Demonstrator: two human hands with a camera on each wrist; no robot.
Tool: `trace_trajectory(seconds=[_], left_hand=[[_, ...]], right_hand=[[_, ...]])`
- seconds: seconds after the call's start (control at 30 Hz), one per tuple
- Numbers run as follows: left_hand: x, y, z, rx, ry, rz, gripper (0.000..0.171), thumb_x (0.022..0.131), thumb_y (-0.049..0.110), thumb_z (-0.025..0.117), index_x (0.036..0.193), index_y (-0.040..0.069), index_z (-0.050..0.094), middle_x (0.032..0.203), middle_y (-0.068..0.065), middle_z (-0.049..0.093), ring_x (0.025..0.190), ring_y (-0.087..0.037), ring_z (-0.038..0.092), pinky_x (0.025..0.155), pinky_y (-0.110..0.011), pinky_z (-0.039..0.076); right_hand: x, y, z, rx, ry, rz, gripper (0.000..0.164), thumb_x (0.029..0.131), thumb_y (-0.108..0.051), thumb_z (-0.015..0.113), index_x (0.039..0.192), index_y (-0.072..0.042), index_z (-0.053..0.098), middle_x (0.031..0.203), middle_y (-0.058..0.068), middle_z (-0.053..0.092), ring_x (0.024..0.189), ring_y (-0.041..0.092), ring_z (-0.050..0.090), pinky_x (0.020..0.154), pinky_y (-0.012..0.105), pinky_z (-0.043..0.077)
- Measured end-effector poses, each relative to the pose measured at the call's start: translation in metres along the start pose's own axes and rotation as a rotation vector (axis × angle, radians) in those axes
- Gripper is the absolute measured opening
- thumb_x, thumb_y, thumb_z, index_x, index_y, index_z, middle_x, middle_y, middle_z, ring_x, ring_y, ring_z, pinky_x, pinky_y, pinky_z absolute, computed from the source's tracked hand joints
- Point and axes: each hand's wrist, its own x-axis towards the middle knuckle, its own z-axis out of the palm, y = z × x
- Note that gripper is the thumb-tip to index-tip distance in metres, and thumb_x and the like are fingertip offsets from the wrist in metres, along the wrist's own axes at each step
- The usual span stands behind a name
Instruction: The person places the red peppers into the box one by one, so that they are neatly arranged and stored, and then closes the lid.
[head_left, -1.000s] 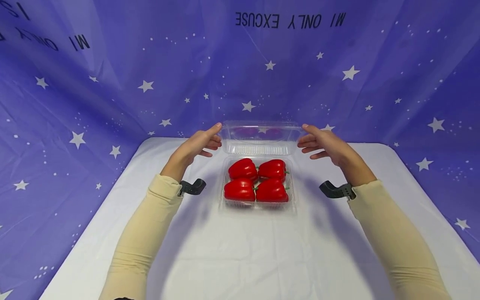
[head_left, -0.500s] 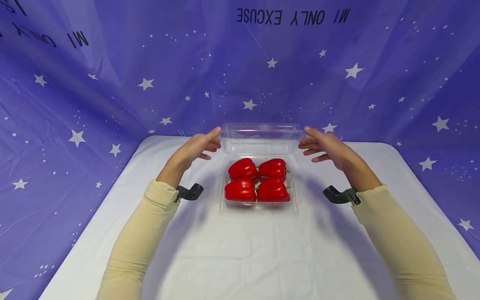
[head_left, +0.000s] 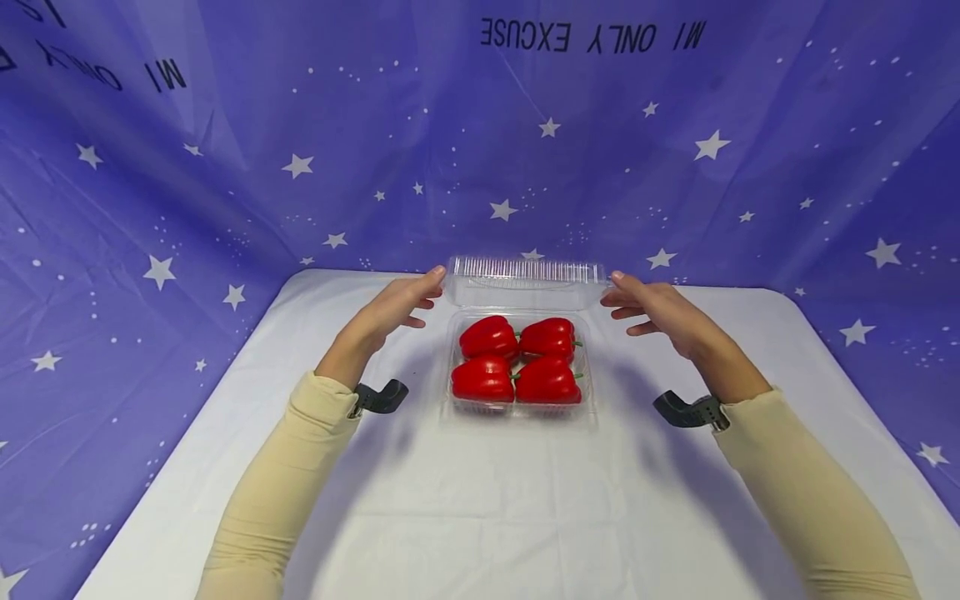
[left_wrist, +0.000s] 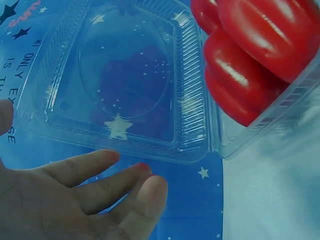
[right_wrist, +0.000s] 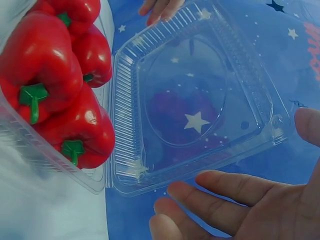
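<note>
A clear plastic clamshell box [head_left: 592, 367] stands on the white table with several red bell peppers [head_left: 547, 381] in its base. Its see-through lid [head_left: 525, 292] is raised on the hinge at the back. My left hand [head_left: 390, 308] is at the lid's left side, its thumb tip at the upper corner and the other fingers extended, loosely spread beside it. At the right side, my right hand [head_left: 663, 312] mirrors this, thumb tip by the corner. Neither hand's fingers curl round the plastic; exact contact is hard to tell. Both wrist views show the lid [left_wrist: 120, 90] beside the extended fingers.
A purple-blue star-printed cloth [head_left: 480, 150] with upside-down lettering hangs behind and at both sides. White cloth covers the table [head_left: 510, 508]. A dark camera bracket [head_left: 382, 397] sticks out from the left wrist, another dark bracket [head_left: 686, 410] from the right.
The lid's upper edge has dropped lower in the head view and its ribbed edge now faces up at the top. Both hands have shifted down with it. The bell peppers stay put.
</note>
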Motion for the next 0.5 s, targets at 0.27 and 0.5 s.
trace_trajectory(seconds=[0.27, 0.5], left_hand=[[-0.002, -0.005, 0.004, 0.013, -0.008, 0.014, 0.07, 0.102, 0.051, 0.039, 0.151, 0.002, 0.037, 0.156, -0.019, 0.041, 0.143, -0.037, 0.039, 0.112, -0.053, 0.043], [-0.009, -0.014, 0.009, 0.02, -0.008, 0.041, 0.067, 0.103, 0.049, 0.037, 0.151, 0.002, 0.039, 0.157, -0.016, 0.039, 0.142, -0.036, 0.04, 0.11, -0.052, 0.045]], right_hand=[[-0.003, 0.005, 0.002, 0.023, -0.008, -0.017, 0.077, 0.102, -0.06, 0.03, 0.147, 0.002, 0.043, 0.152, 0.023, 0.045, 0.138, 0.041, 0.046, 0.103, 0.047, 0.052], [-0.008, 0.01, 0.006, 0.038, -0.034, -0.046, 0.07, 0.103, -0.052, 0.034, 0.148, 0.003, 0.041, 0.154, 0.022, 0.042, 0.14, 0.041, 0.044, 0.102, 0.046, 0.052]])
